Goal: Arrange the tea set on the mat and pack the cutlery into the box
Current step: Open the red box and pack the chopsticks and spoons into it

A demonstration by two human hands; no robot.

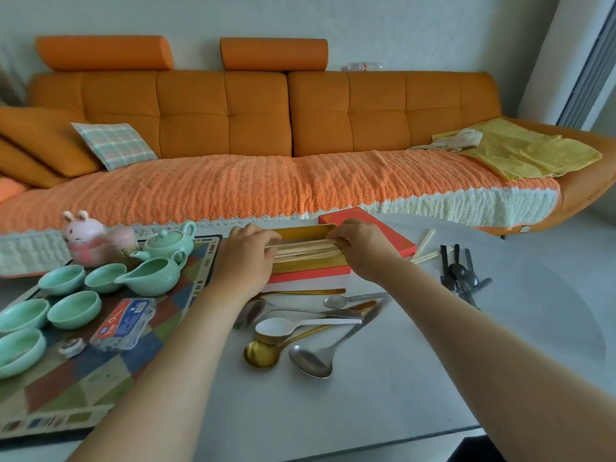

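An orange sofa (260,115) runs along a plain pale wall (300,18), with two raised headrests (105,53). An orange throw (266,185) with a white edge covers the seat. A checked cushion (115,145) leans at its left and a yellow cloth (530,151) lies at its right. A grey window frame (593,71) stands far right. The light is soft.

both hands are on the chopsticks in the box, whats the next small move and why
Probably settle the chopsticks flat in the box and let go: the left hand and right hand hold the bundle's ends inside it, while spoons lie loose on the table.
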